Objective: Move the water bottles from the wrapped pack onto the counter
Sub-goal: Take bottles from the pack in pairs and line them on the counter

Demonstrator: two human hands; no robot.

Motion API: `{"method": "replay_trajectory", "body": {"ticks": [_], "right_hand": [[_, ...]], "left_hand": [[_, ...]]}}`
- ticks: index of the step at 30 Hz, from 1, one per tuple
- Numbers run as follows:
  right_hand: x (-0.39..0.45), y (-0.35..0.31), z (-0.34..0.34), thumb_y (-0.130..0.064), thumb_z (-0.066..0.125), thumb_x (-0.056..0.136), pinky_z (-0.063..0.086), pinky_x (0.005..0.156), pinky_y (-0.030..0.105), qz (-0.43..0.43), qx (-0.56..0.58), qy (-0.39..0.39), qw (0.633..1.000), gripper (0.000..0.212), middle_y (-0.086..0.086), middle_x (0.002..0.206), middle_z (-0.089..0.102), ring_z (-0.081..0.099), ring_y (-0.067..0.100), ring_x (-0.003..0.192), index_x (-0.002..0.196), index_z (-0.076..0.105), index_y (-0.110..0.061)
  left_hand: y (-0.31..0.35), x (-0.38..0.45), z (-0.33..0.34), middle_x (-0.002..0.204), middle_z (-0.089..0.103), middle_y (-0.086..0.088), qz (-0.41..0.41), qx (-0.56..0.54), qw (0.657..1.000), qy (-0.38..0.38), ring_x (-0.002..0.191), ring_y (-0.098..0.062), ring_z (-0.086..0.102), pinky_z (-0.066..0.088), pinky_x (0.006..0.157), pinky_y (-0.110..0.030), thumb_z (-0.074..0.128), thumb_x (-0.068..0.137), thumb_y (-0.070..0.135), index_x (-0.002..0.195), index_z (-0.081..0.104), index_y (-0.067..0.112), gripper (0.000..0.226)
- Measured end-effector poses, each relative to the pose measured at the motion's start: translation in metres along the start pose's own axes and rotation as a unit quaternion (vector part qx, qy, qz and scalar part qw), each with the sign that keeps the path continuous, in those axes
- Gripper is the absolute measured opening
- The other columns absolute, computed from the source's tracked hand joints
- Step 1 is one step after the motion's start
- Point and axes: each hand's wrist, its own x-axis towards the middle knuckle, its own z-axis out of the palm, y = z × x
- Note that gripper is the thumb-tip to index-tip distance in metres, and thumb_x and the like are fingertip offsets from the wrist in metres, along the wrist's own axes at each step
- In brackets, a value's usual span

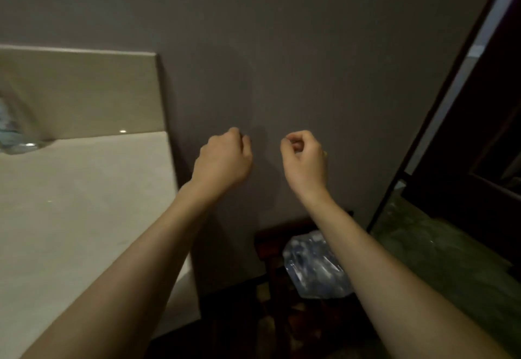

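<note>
From your head camera, the pale beige counter (70,203) fills the left side of the view, with a matching low backsplash (79,90) along its far edge. A plain grey wall (310,48) stands straight ahead of you, and a dark door frame (439,105) slants down the right side. The floor (437,246) below looks dark and mottled, in dim light.

At the far left edge of the counter you can see a blurred clear water bottle (14,130); its base rests on the counter, but which way it leans or points cannot be told.

The wrapped pack (313,265) sits low on the floor beside a dark stool or stand (270,248), partly hidden behind your right forearm. Its crinkled plastic blurs the bottles, so their long axis cannot be made out.

Your left hand (222,158) and right hand (306,158) are raised before the wall, fingers curled loosely inward, holding nothing, well apart from the pack.
</note>
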Motion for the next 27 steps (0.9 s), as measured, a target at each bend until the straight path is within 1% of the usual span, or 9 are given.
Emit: {"method": "replay_trajectory", "body": {"ticks": [2, 5, 7, 10, 13, 17, 20, 22, 27], "right_hand": [[0.002, 0.028, -0.029, -0.024, 0.059, 0.089, 0.037, 0.055, 0.003, 0.027, -0.003, 0.01, 1.0, 0.003, -0.016, 0.072, 0.057, 0.055, 0.0, 0.067, 0.086, 0.058, -0.023], [0.006, 0.071, -0.064, -0.022, 0.058, 0.089, 0.044, 0.064, 0.022, 0.07, -0.008, 0.018, 0.997, 0.002, -0.011, 0.073, 0.059, 0.058, 0.011, 0.07, 0.087, 0.058, -0.022], [0.01, 0.098, -0.084, -0.023, 0.058, 0.089, 0.043, 0.065, 0.024, 0.092, -0.025, 0.024, 0.995, 0.002, -0.007, 0.074, 0.061, 0.06, 0.015, 0.072, 0.087, 0.059, -0.021], [0.017, 0.14, -0.106, -0.025, 0.057, 0.09, 0.049, 0.068, 0.029, 0.127, -0.05, 0.009, 0.991, 0.003, -0.005, 0.08, 0.064, 0.063, 0.02, 0.081, 0.09, 0.059, -0.023], [0.029, 0.183, -0.116, -0.028, 0.055, 0.092, 0.055, 0.081, 0.042, 0.171, -0.073, -0.02, 0.982, 0.006, -0.003, 0.089, 0.067, 0.065, 0.026, 0.091, 0.094, 0.058, -0.024], [0.056, 0.248, -0.118, -0.024, 0.057, 0.092, 0.055, 0.084, 0.04, 0.217, -0.082, -0.048, 0.972, 0.009, 0.0, 0.089, 0.067, 0.065, 0.023, 0.092, 0.098, 0.061, -0.018], [0.074, 0.299, -0.112, -0.025, 0.057, 0.092, 0.056, 0.082, 0.041, 0.267, -0.092, -0.097, 0.954, 0.011, 0.002, 0.091, 0.067, 0.066, 0.023, 0.091, 0.097, 0.062, -0.017], [0.084, 0.331, -0.108, -0.025, 0.057, 0.092, 0.057, 0.083, 0.045, 0.296, -0.096, -0.132, 0.941, 0.01, 0.001, 0.094, 0.066, 0.065, 0.022, 0.091, 0.097, 0.059, -0.017], [0.105, 0.396, -0.1, -0.026, 0.056, 0.091, 0.057, 0.084, 0.048, 0.354, -0.115, -0.198, 0.907, 0.005, 0.005, 0.099, 0.066, 0.066, 0.025, 0.092, 0.091, 0.056, -0.021]], "left_hand": [[0.028, -0.005, 0.024, 0.107, 0.064, -0.017, -0.011, -0.038, 0.999, -0.031, 0.099, -0.042, 0.059, 0.049, 0.083, -0.043, 0.035, 0.099, 0.038, 0.1, 0.055, 0.011, 0.034], [0.065, -0.009, 0.065, 0.108, 0.064, -0.017, -0.011, -0.067, 0.994, -0.081, 0.098, -0.041, 0.06, 0.051, 0.088, -0.049, 0.035, 0.099, 0.039, 0.106, 0.057, 0.012, 0.035], [0.088, -0.011, 0.097, 0.111, 0.063, -0.019, -0.004, -0.066, 0.992, -0.111, 0.101, -0.043, 0.059, 0.05, 0.089, -0.048, 0.036, 0.099, 0.038, 0.108, 0.057, 0.01, 0.036], [0.11, -0.01, 0.146, 0.114, 0.063, -0.021, -0.013, -0.061, 0.986, -0.152, 0.103, -0.043, 0.058, 0.049, 0.087, -0.044, 0.035, 0.099, 0.038, 0.107, 0.059, 0.008, 0.038], [0.117, -0.003, 0.197, 0.113, 0.062, -0.019, -0.03, -0.052, 0.98, -0.191, 0.101, -0.041, 0.059, 0.046, 0.081, -0.041, 0.035, 0.099, 0.039, 0.106, 0.059, 0.01, 0.038], [0.119, 0.017, 0.264, 0.104, 0.064, -0.012, -0.065, -0.051, 0.967, -0.241, 0.09, -0.03, 0.06, 0.051, 0.08, -0.04, 0.035, 0.099, 0.039, 0.104, 0.059, 0.013, 0.036], [0.12, 0.037, 0.316, 0.102, 0.064, -0.01, -0.106, -0.055, 0.954, -0.276, 0.092, -0.03, 0.063, 0.054, 0.085, -0.045, 0.036, 0.099, 0.04, 0.106, 0.06, 0.015, 0.035], [0.119, 0.046, 0.349, 0.107, 0.064, -0.012, -0.126, -0.055, 0.944, -0.3, 0.095, -0.032, 0.063, 0.053, 0.087, -0.042, 0.036, 0.098, 0.04, 0.109, 0.06, 0.015, 0.036], [0.11, 0.057, 0.414, 0.106, 0.065, -0.015, -0.156, -0.037, 0.927, -0.338, 0.093, -0.033, 0.062, 0.048, 0.078, -0.036, 0.038, 0.099, 0.038, 0.101, 0.062, 0.009, 0.038]]}}
